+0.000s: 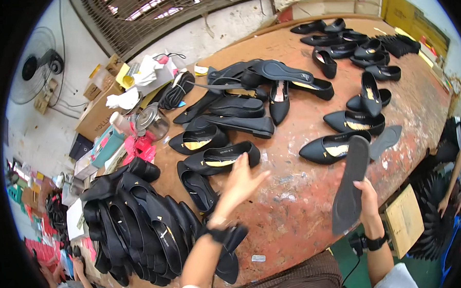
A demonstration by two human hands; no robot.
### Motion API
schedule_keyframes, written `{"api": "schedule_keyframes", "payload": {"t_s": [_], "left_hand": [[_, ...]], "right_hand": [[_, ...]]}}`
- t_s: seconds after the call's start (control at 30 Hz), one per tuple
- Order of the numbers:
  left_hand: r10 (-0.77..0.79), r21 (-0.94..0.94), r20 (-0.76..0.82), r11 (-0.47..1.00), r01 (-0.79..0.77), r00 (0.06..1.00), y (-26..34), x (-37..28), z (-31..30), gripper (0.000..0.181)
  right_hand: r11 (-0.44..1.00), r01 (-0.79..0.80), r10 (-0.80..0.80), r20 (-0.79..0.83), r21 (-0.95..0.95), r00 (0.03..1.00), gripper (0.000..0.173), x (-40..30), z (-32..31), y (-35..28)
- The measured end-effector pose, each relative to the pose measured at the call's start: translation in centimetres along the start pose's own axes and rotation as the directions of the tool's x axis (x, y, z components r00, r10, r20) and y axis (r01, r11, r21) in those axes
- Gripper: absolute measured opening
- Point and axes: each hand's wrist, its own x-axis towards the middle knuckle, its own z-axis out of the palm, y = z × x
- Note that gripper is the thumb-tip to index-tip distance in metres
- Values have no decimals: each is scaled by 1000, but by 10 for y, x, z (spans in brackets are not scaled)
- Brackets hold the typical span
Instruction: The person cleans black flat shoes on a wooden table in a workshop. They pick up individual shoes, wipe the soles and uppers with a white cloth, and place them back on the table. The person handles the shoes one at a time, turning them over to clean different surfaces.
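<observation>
My right hand (367, 199) holds a dark grey shoe insole (351, 185) upright above the table's near right part. My left hand (243, 180) is spread, its fingertips at the rim of a black pointed flat shoe (192, 163) with a yellowish patch inside; whether they touch it is hard to tell. Under that shoe's heel side lies another black shoe (197, 190). Behind the insole are a black pointed shoe (319, 149) and a lighter grey insole (386, 139). A dense stack of black shoes (141, 225) stands left of my left arm.
More black shoes (236, 105) and an insole (285, 71) are heaped mid-table, others at the far right (342, 50). A glass jar (152, 122), pink material (140, 148) and boxes line the left edge. A wooden stool (404, 221) stands right. Other people's arms show at both sides.
</observation>
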Motion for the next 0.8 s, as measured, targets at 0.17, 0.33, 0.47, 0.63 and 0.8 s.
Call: {"api": "schedule_keyframes", "payload": {"t_s": [0.17,0.33,0.47,0.63,0.8], "left_hand": [[-190,-142,-382,979,145,905,58,5,29,73],[277,-22,-307,954,-298,910,86,-139,-18,49],[341,-149,11,930,-336,940,41,-223,-6,44],[63,-169,-91,983,-78,994,-11,-268,25,30],[11,-241,-233,968,-69,972,7,-268,56,115]], "right_hand": [[889,-136,112,79,437,991,47,-28,-1,-4],[995,-56,55,13,77,998,59,-45,-26,-2],[451,515,-227,464,-729,856,57,-47,11,-22],[233,769,-41,784,-595,619,40,-60,58,27],[399,779,-59,834,-484,549,23,-61,101,95]]}}
